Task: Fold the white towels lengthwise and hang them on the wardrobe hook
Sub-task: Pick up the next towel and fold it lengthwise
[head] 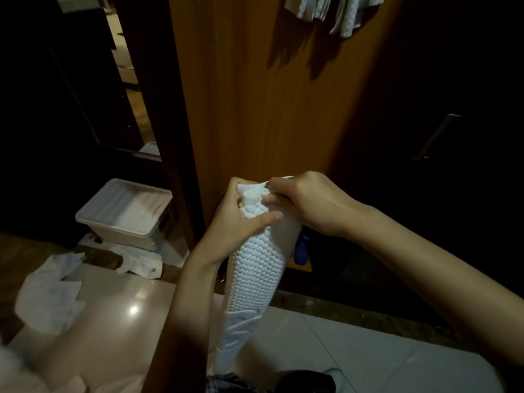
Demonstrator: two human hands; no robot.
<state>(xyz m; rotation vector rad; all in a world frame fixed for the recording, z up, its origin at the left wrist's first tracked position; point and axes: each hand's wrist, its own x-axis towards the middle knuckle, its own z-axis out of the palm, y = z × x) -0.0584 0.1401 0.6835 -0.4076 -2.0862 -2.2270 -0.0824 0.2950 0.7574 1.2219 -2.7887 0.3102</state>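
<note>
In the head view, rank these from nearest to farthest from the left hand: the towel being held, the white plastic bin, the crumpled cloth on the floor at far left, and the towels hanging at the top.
1. Held white towel: gripped by the left hand itself.
2. White plastic bin: on the floor, to its left.
3. Crumpled cloth: lower left, on the floor.
4. Hanging towels: top edge, above the wardrobe panel.

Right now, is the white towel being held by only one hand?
No: both the left hand and the right hand grip the gathered top of the white towel, which hangs down between them.
</note>
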